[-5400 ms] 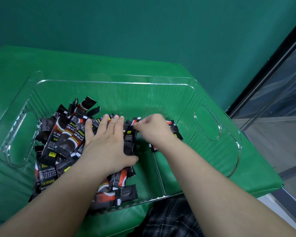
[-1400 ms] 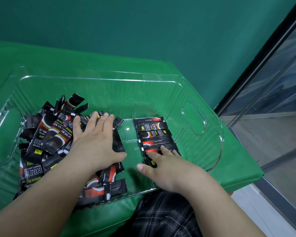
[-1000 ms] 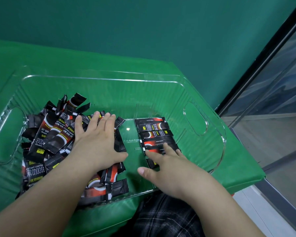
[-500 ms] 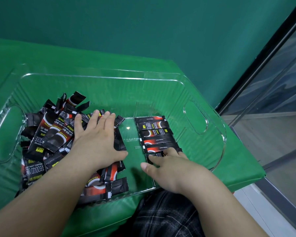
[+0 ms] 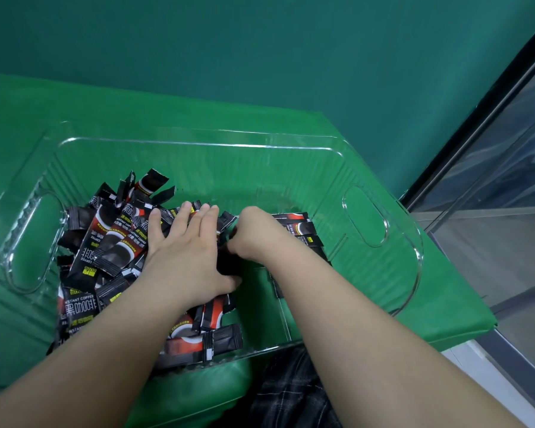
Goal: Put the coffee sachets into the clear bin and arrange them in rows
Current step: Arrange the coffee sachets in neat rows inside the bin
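Two bare arms reach forward from the bottom of the view. The left arm comes in from the bottom left, and the left hand (image 5: 184,253) lies palm down. Its fingers (image 5: 179,217) are straight and close together, pointing away from the body. The thumb sticks out to the right side. The right arm comes in from the bottom right and crosses toward the middle. The right hand (image 5: 255,237) is bent at the wrist, with its back facing up. Its fingers are curled down and toward the left hand. The fingertips are hidden, so what they hold cannot be seen. The two hands almost touch.
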Demonstrator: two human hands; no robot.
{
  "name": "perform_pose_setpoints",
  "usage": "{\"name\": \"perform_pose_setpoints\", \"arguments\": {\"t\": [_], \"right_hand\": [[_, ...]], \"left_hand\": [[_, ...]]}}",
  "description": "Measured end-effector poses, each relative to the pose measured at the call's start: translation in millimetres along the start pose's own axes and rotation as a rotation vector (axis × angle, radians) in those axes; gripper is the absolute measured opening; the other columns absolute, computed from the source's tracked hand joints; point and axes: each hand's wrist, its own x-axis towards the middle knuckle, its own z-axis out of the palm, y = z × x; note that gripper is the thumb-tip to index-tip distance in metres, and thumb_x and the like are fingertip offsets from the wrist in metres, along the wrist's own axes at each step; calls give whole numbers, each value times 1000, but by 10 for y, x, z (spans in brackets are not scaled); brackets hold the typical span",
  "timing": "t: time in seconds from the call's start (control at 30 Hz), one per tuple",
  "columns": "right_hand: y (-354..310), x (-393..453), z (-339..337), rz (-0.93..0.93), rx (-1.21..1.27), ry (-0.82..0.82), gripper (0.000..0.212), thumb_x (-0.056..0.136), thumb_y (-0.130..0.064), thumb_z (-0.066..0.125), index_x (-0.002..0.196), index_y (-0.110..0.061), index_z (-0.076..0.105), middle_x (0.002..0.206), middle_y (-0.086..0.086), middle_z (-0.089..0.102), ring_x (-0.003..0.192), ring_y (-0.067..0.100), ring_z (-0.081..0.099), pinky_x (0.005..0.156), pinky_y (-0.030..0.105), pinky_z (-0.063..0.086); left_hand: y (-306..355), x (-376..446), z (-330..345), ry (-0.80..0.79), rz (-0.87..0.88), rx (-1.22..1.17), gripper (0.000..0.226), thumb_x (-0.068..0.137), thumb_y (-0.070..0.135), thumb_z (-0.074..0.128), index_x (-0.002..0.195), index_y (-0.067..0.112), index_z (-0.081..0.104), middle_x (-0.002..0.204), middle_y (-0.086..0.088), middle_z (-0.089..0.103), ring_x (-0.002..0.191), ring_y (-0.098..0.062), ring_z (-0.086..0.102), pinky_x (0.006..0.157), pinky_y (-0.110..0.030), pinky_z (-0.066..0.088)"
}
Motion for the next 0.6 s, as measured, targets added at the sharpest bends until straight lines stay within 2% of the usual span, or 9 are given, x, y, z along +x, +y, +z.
{"name": "perform_pose_setpoints", "arguments": {"t": [0.13,0.27,0.33,0.43,0.53,0.6], "right_hand": [[-137,85,18,5,-2,-79,31,90,-7,48,61,-8,35,63,6,39,74,28,46,50,29,35],[-44,91,1,27,90,-54,32,89,-8,48,59,-7,39,57,7,40,52,21,39,40,25,28],[33,47,-99,58,138,-5,31,88,-15,55,59,-8,46,55,5,44,50,21,41,38,23,28],[207,-106,-336,62,232,41,21,89,-22,61,76,-7,65,53,1,54,49,14,48,47,19,35],[415,-282,-508,-6,259,80,20,87,-22,66,68,-18,62,53,-3,58,43,7,50,52,21,40],[507,-364,-563,-60,171,58,19,83,-19,70,66,-21,62,53,-6,59,42,8,50,51,21,43]], "left_hand": [[5,14,-7,5,-2,1,117,71,75,55,150,18,-9,161,5,-3,147,-19,-12,112,-56,-13],[2,0,-12,5,2,-2,115,72,72,56,150,18,-9,161,4,-4,147,-19,-12,112,-56,-14],[2,-12,-17,6,4,-5,114,74,72,56,150,18,-9,161,4,-4,147,-19,-13,112,-55,-14],[1,-23,-24,2,11,-4,112,76,71,55,150,19,-11,161,4,-6,147,-20,-14,112,-56,-14],[-8,-24,-30,-6,16,-6,111,77,71,55,150,19,-11,161,3,-6,147,-20,-14,112,-56,-15],[-9,-19,-27,-6,18,-7,112,77,71,55,150,19,-11,161,3,-6,147,-20,-14,112,-56,-15]]}}
